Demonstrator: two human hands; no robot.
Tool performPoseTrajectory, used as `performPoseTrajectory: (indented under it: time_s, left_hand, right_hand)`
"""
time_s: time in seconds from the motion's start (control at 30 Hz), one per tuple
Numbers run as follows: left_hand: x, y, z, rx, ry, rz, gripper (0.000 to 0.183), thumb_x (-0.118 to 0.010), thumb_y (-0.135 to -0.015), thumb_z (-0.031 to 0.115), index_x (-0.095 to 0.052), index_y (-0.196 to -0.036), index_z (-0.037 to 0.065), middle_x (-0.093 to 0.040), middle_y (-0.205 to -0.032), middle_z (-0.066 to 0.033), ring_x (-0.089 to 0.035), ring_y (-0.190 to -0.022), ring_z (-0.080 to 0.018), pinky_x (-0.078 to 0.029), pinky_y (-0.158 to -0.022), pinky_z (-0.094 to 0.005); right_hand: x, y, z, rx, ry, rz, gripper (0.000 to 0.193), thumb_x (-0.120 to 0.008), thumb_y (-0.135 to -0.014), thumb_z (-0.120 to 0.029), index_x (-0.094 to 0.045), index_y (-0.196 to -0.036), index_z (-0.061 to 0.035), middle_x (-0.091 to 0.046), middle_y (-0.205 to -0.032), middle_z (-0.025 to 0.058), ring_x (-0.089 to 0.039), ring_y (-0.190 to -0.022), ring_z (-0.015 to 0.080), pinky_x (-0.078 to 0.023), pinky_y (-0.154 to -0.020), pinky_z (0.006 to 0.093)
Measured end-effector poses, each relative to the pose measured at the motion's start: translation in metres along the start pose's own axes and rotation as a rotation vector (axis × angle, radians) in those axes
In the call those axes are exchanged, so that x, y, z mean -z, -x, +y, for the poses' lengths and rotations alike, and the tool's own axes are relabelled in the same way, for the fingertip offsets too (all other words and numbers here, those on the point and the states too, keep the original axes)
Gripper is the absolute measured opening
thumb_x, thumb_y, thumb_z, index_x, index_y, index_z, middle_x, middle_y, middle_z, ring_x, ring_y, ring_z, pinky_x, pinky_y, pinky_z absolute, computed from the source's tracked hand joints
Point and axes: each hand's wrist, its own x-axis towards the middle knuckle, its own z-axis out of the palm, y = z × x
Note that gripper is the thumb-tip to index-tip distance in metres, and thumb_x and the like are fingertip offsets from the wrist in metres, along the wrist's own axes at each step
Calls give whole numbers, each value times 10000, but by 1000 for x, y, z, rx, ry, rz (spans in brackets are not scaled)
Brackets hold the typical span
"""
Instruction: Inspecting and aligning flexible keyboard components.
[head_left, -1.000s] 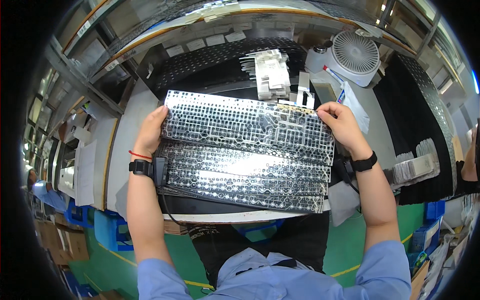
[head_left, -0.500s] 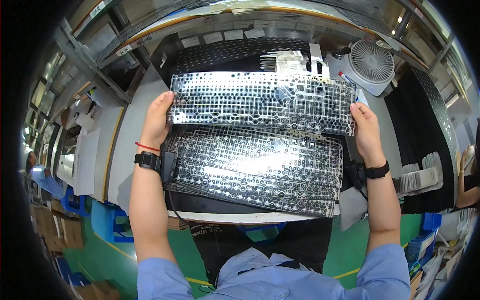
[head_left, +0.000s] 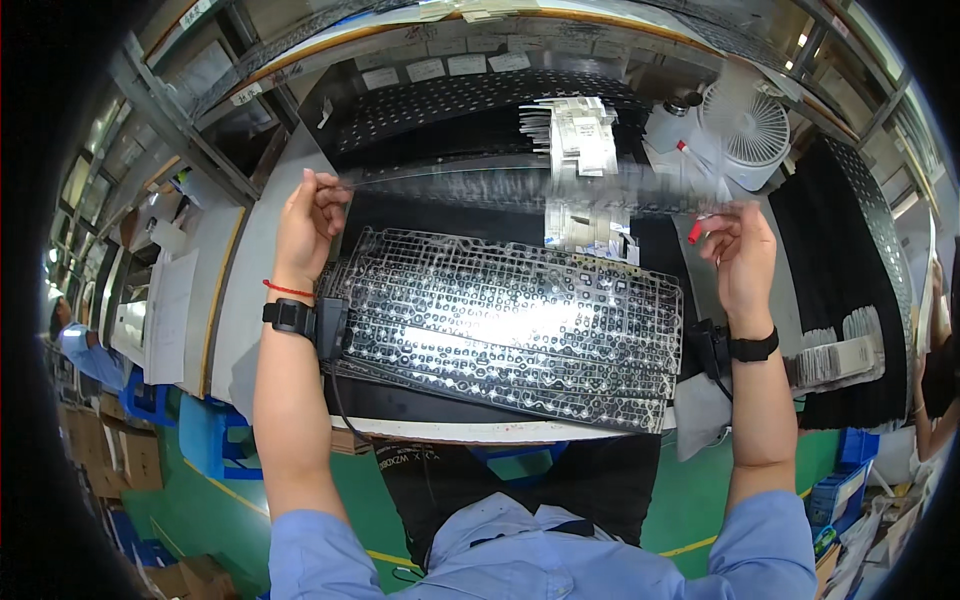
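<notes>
Between my two hands a clear keyboard membrane sheet point(head_left: 450, 187) is stretched across, tilted almost edge-on and smeared by motion. My left hand point(head_left: 315, 218) pinches its left end with thumb and fingers. At the other end my right hand point(head_left: 740, 245) has its fingers closed on the sheet's edge. A small red patch shows beside the right fingertips; whether it is an object or a reflection I cannot tell. Below the hands lies a fanned stack of similar membrane sheets point(head_left: 500, 320), printed with silvery traces and dark dots, with glare in the middle.
A bundle of white paper labels point(head_left: 582, 140) lies on black material behind the held sheet. A white fan point(head_left: 745, 125) and a red-capped marker point(head_left: 682, 147) are at the back right. More white labels point(head_left: 845, 358) rest on black sheets at the right. Metal shelving point(head_left: 180, 130) stands left.
The held membrane sheet has tipped from facing me to nearly edge-on. Both hands have turned with it, and the right hand's fingers are more curled. The labels behind it are now exposed.
</notes>
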Motion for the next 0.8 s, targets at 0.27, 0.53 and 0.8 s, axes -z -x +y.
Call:
performPoseTrajectory:
  time_s: [0.27,0.53,0.8]
  left_hand:
    - [-17,2,0,20,-161,25,272,-528,-994,171,-571,-1226,35,-665,-932,-3,-636,-758,-53,-502,-604,-182]
    - [-16,2,1,114,-238,-24,150,-553,-986,164,-580,-1090,59,-632,-876,37,-511,-613,14,-392,-483,-131]
    - [13,-8,-4,36,1,42,264,-553,-985,131,-529,-1223,19,-633,-1042,-31,-595,-797,-45,-471,-633,-119]
  right_hand:
    - [-10,-1,-1,15,74,-37,211,-602,-932,-25,-587,-1140,2,-637,-905,-11,-570,-763,25,-420,-628,173]
    - [-7,-3,7,72,116,-71,330,-575,-937,-19,-522,-1262,3,-619,-1020,38,-559,-841,45,-440,-643,173]
    - [-11,-2,-5,-266,444,-74,361,-645,-931,-187,-543,-1219,4,-631,-935,35,-550,-733,61,-441,-626,213]
